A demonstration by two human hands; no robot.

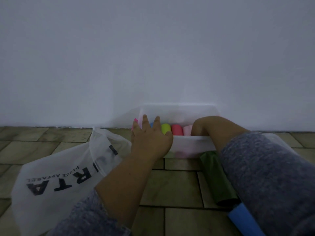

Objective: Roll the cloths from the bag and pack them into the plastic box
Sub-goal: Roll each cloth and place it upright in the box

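A translucent plastic box [192,143] stands on the floor against the wall. Inside it several rolled cloths stand in a row: a yellow-green roll [165,129], a red roll [177,129], a pale pink roll [187,130], with a bright pink one [135,120] at the left end. My left hand [150,133] lies spread over the box's left part, fingers apart, on the rolls. My right hand [200,126] reaches down into the box's right part; its fingers are hidden. A white printed bag [64,176] lies to the left.
A dark green rolled cloth [216,178] and a blue rolled cloth [243,220] lie on the tiled floor under my right forearm. The white wall rises right behind the box. Brownish floor tiles [179,186] stretch between the bag and the rolls.
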